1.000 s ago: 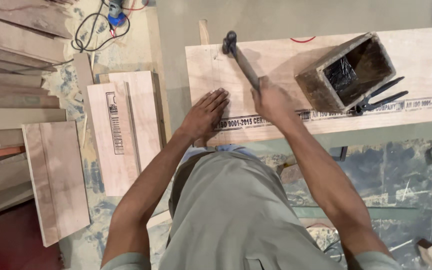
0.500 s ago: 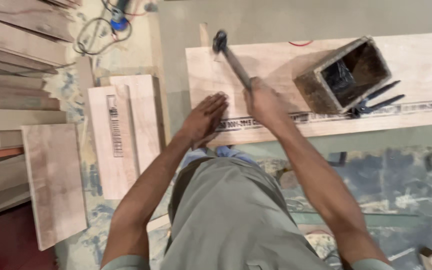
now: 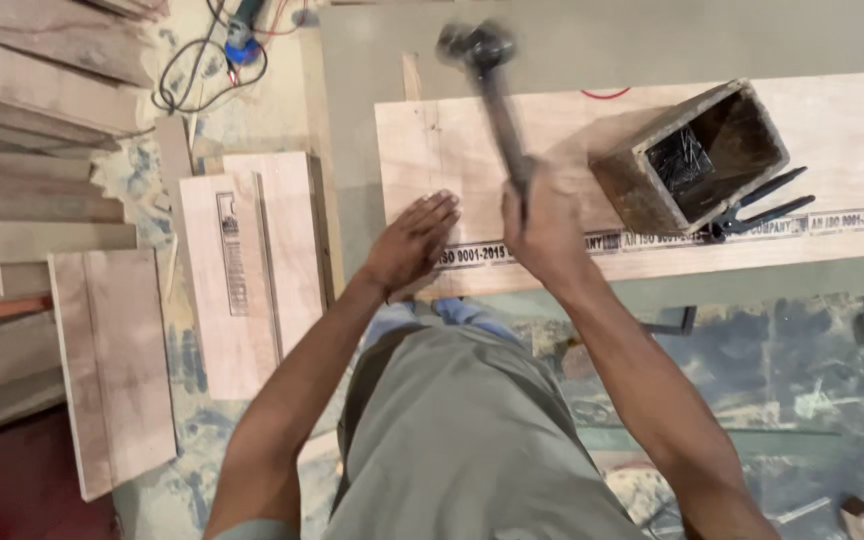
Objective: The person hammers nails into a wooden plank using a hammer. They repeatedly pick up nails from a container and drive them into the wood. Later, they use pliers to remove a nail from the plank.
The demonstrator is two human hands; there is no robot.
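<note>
While the right hand [image 3: 542,225] grips the hammer [image 3: 492,90] — head far from the body — the flat, spread left hand [image 3: 410,245] presses the board [image 3: 432,150] beside it.

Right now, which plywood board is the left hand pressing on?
The long plywood board across the top right, carrying the open wooden box and pliers. The left hand lies flat on it; the shorter boards lie apart to the left.

floor [image 3: 782,390]: paint-stained, dusty | wood offcuts [image 3: 112,370] left | cable [image 3: 202,80] top-left
</note>
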